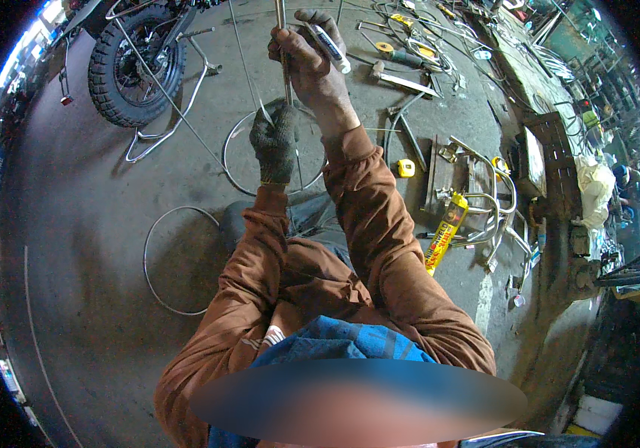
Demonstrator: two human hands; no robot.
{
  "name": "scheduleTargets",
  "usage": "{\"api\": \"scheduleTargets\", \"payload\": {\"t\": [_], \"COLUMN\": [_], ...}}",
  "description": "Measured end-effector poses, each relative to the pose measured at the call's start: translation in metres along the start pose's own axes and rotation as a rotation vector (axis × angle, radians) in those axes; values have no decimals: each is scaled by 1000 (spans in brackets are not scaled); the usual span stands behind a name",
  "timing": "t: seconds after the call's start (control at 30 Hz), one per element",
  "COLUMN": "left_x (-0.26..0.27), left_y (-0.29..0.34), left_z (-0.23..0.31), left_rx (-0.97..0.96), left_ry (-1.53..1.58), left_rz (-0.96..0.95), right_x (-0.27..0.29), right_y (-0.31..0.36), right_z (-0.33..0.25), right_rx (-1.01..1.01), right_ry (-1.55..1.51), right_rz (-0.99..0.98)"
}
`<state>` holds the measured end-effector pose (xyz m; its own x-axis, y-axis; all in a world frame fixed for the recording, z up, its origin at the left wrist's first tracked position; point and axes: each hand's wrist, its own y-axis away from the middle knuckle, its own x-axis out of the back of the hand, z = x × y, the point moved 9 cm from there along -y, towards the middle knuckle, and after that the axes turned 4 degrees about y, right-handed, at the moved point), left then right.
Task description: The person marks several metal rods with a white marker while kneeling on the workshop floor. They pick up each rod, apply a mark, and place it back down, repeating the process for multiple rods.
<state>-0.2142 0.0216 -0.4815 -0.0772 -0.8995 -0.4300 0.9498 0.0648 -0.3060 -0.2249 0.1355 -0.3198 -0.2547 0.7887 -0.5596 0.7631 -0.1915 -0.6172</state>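
My left hand [273, 142], in a dark knitted glove, is closed around the lower part of a thin metal rod [288, 84]. The rod runs up past the top edge of the picture. Farther along it, my bare right hand [316, 78] is closed, its thumb and fingers on the rod. A thick white marker pen [327, 48] with a dark label also sits in the fingers of that hand. Beneath the gloved hand, a large thin metal hoop [225, 160] lies on the floor, partly hidden by my arms. A second hoop [145, 261] lies nearer, left of my knee.
A motorcycle wheel [103, 82] and a bent tube frame [204, 71] stand far left. On the right lie a hammer [402, 81], an angle grinder [402, 55], a yellow tape measure [406, 168], a yellow packet [447, 233] and bent metal tubes [510, 198]. Cables [439, 45] sprawl far right.
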Motion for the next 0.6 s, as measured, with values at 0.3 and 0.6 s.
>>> {"api": "scheduleTargets", "payload": {"t": [0.3,0.6], "left_x": [-3,-4], "left_y": [4,-2], "left_z": [6,7], "left_rx": [-40,-33], "left_ry": [31,36], "left_rz": [25,-6], "right_x": [1,11], "right_y": [2,4], "right_z": [1,6], "right_rx": [-15,56], "right_ry": [3,280], "right_rz": [33,105]}}
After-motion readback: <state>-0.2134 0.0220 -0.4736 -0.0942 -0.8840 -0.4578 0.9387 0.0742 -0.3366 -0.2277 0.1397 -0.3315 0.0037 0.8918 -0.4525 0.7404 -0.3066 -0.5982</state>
